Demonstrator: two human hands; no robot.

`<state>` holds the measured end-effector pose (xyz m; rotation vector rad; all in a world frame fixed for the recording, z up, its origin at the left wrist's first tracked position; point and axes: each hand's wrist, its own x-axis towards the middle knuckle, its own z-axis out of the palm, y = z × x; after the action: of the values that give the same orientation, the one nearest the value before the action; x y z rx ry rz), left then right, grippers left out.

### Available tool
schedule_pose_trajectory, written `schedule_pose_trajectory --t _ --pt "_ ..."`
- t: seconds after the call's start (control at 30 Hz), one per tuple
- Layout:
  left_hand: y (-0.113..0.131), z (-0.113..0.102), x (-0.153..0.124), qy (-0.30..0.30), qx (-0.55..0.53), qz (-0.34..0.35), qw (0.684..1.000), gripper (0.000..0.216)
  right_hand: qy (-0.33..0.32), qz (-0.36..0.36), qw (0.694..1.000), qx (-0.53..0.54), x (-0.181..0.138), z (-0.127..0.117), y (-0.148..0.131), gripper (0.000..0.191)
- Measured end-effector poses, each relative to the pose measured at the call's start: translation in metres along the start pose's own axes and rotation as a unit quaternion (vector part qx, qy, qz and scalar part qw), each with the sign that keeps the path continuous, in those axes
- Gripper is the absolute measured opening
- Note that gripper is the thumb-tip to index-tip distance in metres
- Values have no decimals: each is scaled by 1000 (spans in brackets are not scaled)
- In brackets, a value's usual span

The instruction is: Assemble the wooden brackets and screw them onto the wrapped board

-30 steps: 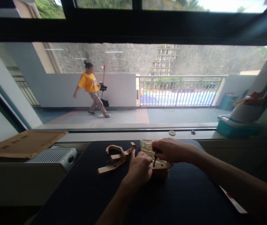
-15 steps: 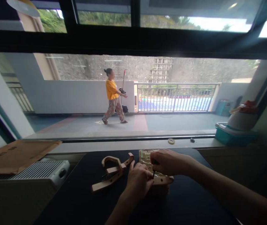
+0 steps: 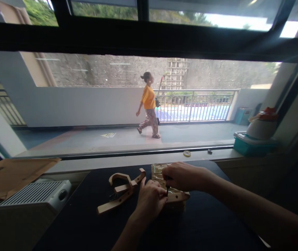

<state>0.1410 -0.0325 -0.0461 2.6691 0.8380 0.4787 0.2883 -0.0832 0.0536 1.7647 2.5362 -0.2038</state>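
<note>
My left hand (image 3: pixel 151 198) is closed on the left end of a light wooden strip with holes (image 3: pixel 180 197), which lies across the near edge of a block wrapped in clear tape (image 3: pixel 156 170). Its fingertips meet the foot of a thin dark shaft. That shaft belongs to what looks like a screwdriver (image 3: pixel 167 190), gripped upright from above by my right hand (image 3: pixel 187 177); the handle is mostly hidden in the fist. Left of my hands, curved and straight wooden pieces (image 3: pixel 120 200) lie joined on the dark table (image 3: pixel 86 216), with a few small dark screws beside them.
On the windowsill stand a roll of tape (image 3: pixel 187 153), a small dark object (image 3: pixel 210 151) and a teal box (image 3: pixel 253 144). A brown paper sheet (image 3: pixel 20 170) covers part of a white heater (image 3: pixel 46 193) at left. Outside the window, a person (image 3: pixel 149 101) walks along the corridor.
The view has shifted slightly, so the table appears further left. My hands keep their places on the strip and the screwdriver. The person outside has walked to the right.
</note>
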Motion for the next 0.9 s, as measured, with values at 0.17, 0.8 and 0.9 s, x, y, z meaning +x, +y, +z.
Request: schedule_pose_trajectory --t 0.17,0.8,0.9 --pt "2 -5 0 -25 9 -4 1000 13 -21 9 1000 -20 -1 -8 -1 21" --pt "-44 58 -35 107 -419 -108 895 35 9 36 999 -16 -14 -7 1 20" --pt "-45 63 -36 116 -412 -102 898 34 -5 17 1000 -12 -19 -13 0 16"
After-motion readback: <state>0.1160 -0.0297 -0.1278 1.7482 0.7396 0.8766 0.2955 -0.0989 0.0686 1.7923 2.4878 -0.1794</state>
